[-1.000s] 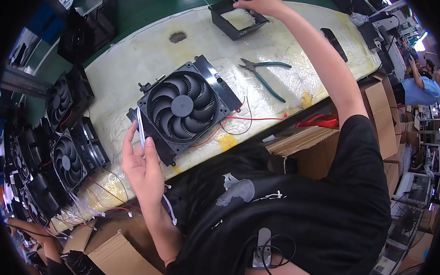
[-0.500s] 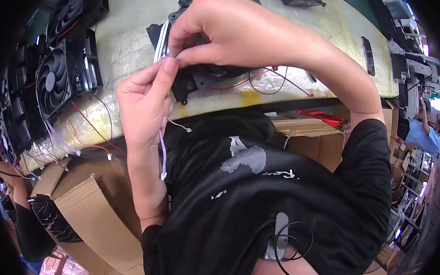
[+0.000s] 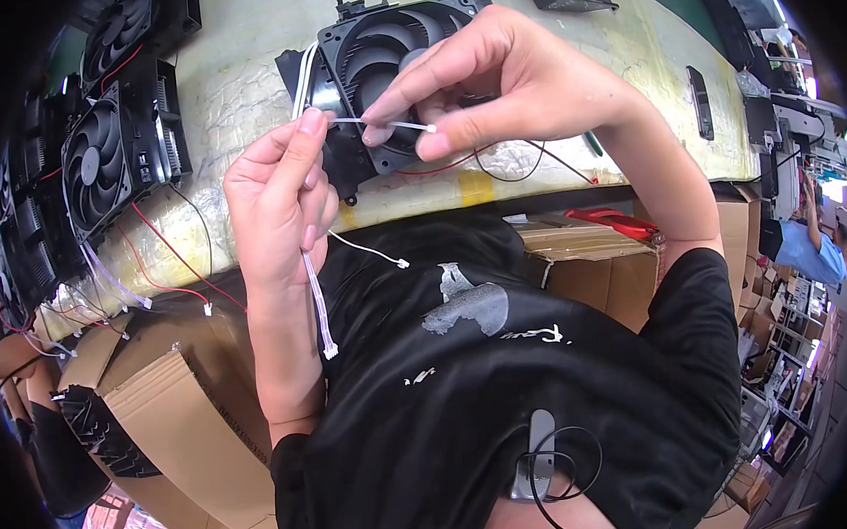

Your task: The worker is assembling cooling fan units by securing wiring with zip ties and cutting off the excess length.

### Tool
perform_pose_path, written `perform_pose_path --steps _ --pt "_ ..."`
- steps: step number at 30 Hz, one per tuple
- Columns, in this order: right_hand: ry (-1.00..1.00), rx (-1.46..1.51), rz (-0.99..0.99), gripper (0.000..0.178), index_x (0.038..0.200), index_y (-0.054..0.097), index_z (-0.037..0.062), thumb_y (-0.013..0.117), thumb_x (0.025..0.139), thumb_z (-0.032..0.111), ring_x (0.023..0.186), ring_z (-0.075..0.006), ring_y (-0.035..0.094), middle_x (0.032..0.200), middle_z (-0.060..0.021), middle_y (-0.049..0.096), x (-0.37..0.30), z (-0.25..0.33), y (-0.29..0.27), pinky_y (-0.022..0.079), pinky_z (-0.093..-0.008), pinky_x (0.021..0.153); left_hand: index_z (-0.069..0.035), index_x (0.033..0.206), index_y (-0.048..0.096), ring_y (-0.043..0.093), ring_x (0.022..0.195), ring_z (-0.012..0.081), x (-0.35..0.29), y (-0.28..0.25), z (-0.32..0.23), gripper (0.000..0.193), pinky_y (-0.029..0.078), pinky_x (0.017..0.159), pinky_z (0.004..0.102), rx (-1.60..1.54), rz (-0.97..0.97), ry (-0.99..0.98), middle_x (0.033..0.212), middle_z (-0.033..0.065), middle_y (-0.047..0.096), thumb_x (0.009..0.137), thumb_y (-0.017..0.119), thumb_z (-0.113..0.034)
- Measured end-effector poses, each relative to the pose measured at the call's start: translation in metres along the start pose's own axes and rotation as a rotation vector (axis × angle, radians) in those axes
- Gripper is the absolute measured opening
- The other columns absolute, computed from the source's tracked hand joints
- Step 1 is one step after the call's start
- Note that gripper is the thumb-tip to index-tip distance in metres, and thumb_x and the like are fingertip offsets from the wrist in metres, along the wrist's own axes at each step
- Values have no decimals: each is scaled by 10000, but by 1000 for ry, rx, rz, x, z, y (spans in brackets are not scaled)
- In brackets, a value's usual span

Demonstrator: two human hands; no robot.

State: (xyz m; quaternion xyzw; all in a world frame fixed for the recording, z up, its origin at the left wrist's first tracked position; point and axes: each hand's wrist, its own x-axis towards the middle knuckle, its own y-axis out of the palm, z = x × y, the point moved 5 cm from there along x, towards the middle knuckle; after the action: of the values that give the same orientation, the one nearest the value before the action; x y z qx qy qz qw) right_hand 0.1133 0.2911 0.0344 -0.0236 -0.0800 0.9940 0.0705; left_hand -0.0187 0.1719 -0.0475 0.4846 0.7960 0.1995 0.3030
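Note:
My left hand (image 3: 283, 190) is closed, its thumb and fingertips pinching a bundle of white wires. Below it hang a flat white-and-purple cable (image 3: 319, 307) and a thinner white wire (image 3: 371, 251), both ending in small white connectors. From its fingertips a thin white strip (image 3: 400, 125), which looks like a cable tie, reaches right toward my right hand (image 3: 491, 87). That hand's thumb and fingers are spread apart around the strip; its small end lies by the thumb tip. Behind both hands a black fan unit (image 3: 358, 55) rests on the table, white wires running along its left side.
More black fan units (image 3: 98, 170) with red, black and white leads stand at the table's left. A dark slim object (image 3: 701, 103) lies at the right. Cardboard boxes (image 3: 179, 398) stand below the table edge, and red-handled pliers (image 3: 615, 223) lie on one. Another person's arm shows at far left.
My right hand has opened and moved right, away from my left fingertips, uncovering the thin white strip and more of the fan. The hanging cables have swung slightly.

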Motion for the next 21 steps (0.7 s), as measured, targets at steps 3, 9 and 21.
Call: perform_pose_path --steps 3,9,21 --pt "77 -80 -119 227 1081 712 -8 698 858 27 670 -42 575 983 -87 724 3 -3 -3 475 -186 621 22 940 690 315 329 7 0 -1 0 135 203 311 188 -4 -5 -3 578 -28 492 933 648 -106" --pt "-193 -161 -563 147 989 713 -43 669 912 74 643 -22 585 798 -29 703 19 9 -23 469 -162 564 54 1179 622 334 368 5 -8 6 -8 287 231 327 189 160 -166 205 627 11 543 974 594 -145" --pt "-74 -298 -416 172 954 685 -92 647 890 63 729 -71 604 803 -99 714 62 -9 -16 500 -237 665 71 1256 575 361 412 -2 -9 -9 -4 334 274 369 178 321 -129 231 688 53 612 993 558 -134"
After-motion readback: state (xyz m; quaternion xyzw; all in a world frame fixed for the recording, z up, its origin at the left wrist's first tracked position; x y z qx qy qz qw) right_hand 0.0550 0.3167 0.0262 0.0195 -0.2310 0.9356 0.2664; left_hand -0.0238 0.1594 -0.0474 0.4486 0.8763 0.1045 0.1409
